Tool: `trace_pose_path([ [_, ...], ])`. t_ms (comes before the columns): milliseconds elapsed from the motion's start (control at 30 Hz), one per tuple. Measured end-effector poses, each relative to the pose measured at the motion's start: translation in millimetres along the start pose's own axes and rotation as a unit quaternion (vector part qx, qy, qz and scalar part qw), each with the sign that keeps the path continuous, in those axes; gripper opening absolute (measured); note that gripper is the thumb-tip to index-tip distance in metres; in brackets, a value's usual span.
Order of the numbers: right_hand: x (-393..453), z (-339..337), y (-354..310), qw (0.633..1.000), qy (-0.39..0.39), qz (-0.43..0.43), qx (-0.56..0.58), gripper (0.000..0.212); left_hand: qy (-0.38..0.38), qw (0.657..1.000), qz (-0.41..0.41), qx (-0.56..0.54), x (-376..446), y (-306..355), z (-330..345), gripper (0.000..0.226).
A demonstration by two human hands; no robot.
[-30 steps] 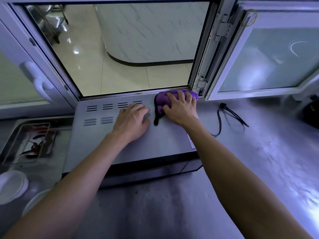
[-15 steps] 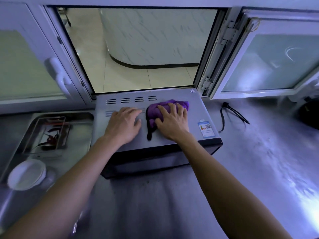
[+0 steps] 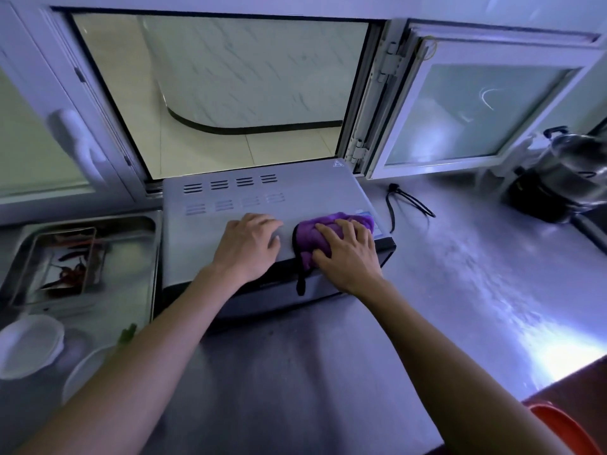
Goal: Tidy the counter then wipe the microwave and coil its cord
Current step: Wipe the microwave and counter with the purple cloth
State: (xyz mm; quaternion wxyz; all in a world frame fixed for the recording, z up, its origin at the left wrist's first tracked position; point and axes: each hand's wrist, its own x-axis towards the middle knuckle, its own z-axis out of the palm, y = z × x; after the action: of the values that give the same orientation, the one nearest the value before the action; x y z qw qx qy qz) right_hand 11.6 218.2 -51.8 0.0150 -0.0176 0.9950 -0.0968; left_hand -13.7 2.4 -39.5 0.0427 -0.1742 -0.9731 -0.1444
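a steel desk (image 3: 460, 290) runs under an open serving window (image 3: 230, 93) with white frames, and the microwave (image 3: 230, 205) sits on it, backed against the sill.

the right hand (image 3: 348, 254) lies flat on a bunched purple cloth (image 3: 331, 224), fingers spread and pressing it onto the front right corner of the microwave's top; the spread looks meant to keep the whole wad down while it wipes. a dark loop of the cloth hangs over the front edge, in front of the door. the left hand (image 3: 246, 247) rests just beside it, palm down and fingers relaxed, holding nothing, most likely bracing the light oven so that it does not slide under the rubbing.

right of the microwave its black cord (image 3: 407, 201) lies loose on the desk, not yet coiled, so that step seems left for after the wiping. further right stands a steel kettle (image 3: 571, 169). to the left a metal tray (image 3: 144, 257) holds a smaller dish of red chillies (image 3: 70, 270), with a white bowl (image 3: 29, 343) nearer the front.
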Motion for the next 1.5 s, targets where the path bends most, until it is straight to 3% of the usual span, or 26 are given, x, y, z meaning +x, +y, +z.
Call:
trace_pose_path([
  [333, 30, -1, 7, 1.000, 0.003, 0.026, 0.011, 0.067, -0.010, 1.000, -0.003, 0.016, 28, 3, 11, 0.042],
  [867, 171, -7, 13, 1.000, -0.012, 0.010, -0.010, 0.073, -0.006, 0.998, -0.050, 0.040, 92, -22, 10, 0.041],
  [1500, 128, 33, -151, 0.991, -0.051, -0.123, 0.012, 0.073, 0.040, 0.985, -0.146, 0.078, -46, -116, -40, 0.033],
])
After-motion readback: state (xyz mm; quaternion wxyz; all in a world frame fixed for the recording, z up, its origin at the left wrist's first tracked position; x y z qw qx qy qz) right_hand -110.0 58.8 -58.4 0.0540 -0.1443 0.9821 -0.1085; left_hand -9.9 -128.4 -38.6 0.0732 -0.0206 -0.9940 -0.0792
